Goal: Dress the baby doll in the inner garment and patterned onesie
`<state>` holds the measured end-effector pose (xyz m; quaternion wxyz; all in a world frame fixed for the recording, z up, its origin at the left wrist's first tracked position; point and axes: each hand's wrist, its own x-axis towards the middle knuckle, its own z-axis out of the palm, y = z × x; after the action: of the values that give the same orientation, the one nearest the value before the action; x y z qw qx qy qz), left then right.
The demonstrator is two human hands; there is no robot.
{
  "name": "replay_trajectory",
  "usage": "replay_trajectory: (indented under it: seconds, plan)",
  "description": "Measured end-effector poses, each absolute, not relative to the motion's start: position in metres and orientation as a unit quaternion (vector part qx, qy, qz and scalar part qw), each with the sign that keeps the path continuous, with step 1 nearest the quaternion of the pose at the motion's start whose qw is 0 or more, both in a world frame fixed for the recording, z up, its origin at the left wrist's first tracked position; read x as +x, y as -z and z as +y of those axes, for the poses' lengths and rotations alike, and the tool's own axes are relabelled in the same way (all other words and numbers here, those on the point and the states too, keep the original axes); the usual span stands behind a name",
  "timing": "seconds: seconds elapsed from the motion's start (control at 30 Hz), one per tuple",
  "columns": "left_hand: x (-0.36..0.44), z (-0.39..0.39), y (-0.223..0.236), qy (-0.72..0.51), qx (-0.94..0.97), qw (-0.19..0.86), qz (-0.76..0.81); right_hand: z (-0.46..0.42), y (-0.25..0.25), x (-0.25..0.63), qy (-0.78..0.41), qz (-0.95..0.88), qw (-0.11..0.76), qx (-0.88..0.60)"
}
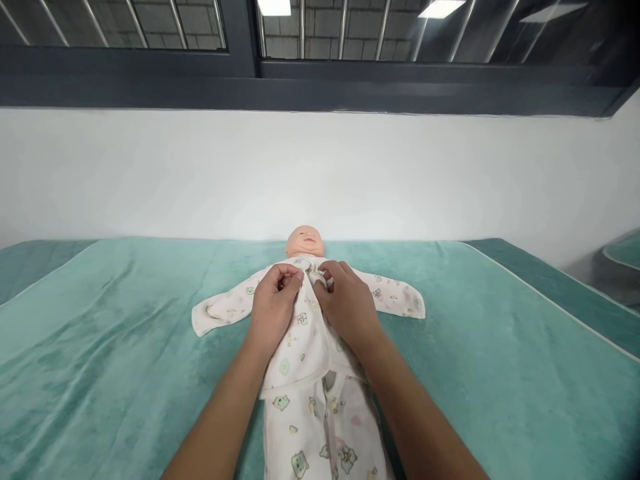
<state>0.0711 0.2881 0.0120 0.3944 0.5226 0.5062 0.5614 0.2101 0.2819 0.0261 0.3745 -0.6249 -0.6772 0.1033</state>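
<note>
A baby doll (pixel 306 241) lies on its back, head toward the wall, dressed in a white baby jacket (pixel 300 333) with small printed animals. Its sleeves spread out to both sides. My left hand (pixel 280 297) pinches the jacket's front edge near the chest. Just across from it, my right hand (pixel 345 297) has its fingers closed on the other front edge, close under the neck. The jacket's lower front parts slightly at the hem. Below it are matching printed baby pants (pixel 300 433) with a seam down the middle. Whatever fastening lies between my fingertips is too small to make out.
A teal blanket (pixel 150 373) with soft wrinkles covers the surface under the doll. Behind stands a white wall (pixel 200 173), topped by a dark window frame (pixel 350 83) with metal bars beyond the glass. Part of another teal-covered surface (pixel 625 252) shows at the far right.
</note>
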Motion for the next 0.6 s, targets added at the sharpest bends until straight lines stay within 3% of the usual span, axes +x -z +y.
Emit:
replay_trajectory:
  seconds: [0.1,0.3,0.6]
  plan:
    - [0.072,0.288,-0.013,-0.558,0.53,0.382,0.512,0.288,-0.023,0.218,-0.19,-0.63,0.439,-0.612]
    - [0.076,0.284,-0.019,-0.556,0.529,0.408,0.494,0.29,-0.023,0.226,-0.512,-0.477,0.537,-0.472]
    - [0.077,0.279,-0.035,-0.546,0.517,0.471,0.462,0.286,-0.023,0.223,-0.546,-0.486,0.528,-0.433]
